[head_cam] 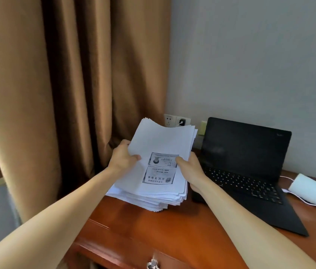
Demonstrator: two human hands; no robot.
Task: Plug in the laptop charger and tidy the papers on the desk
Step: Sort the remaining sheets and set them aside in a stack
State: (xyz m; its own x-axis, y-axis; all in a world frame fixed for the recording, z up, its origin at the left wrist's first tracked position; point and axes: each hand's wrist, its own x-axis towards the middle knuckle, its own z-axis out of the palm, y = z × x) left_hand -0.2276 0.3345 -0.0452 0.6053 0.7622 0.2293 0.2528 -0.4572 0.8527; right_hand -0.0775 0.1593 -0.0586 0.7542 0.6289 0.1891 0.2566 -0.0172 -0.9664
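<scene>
The left hand [124, 156] and right hand [189, 167] each grip one side of a thick pile of white papers [163, 140]. The pile tilts up, with its low end on the brown counter [172, 230]. The top sheet has upside-down Chinese print, too blurry to read. A black laptop [246, 152] stands open beside the pile, with a white charger [308, 188] near it.

White papers [163, 140] – black laptop [246, 152] – reddish-brown desk [172, 230]

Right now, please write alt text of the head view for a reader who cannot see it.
The left hand and right hand grip a thick stack of papers on a wooden desk. To its right lie an open black laptop and a white charger.
</scene>
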